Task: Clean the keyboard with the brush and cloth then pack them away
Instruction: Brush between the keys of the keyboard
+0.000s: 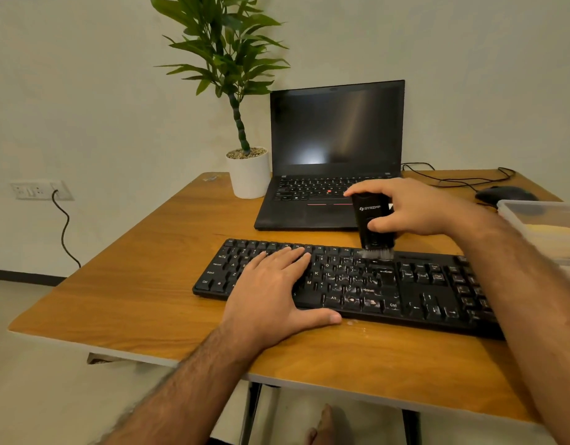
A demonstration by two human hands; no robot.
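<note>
Brushing under way. Right hand [418, 208] grips brush [373, 224], bristles on keyboard [351, 284] top row. Left hand [270, 293] flat, fingers straight, pressing keyboard's left half. White specks remain on keys. Cloth not visible; wiping, packing left.

Table [148, 284] showed glossy wood-grain top; keyboard [357, 284] was black plastic, keys dusted with pale specks; brush [373, 226] had smooth black plastic body, soft grey bristles; container [540, 216] at right edge was translucent plastic; pot [249, 178] was matt white.
</note>
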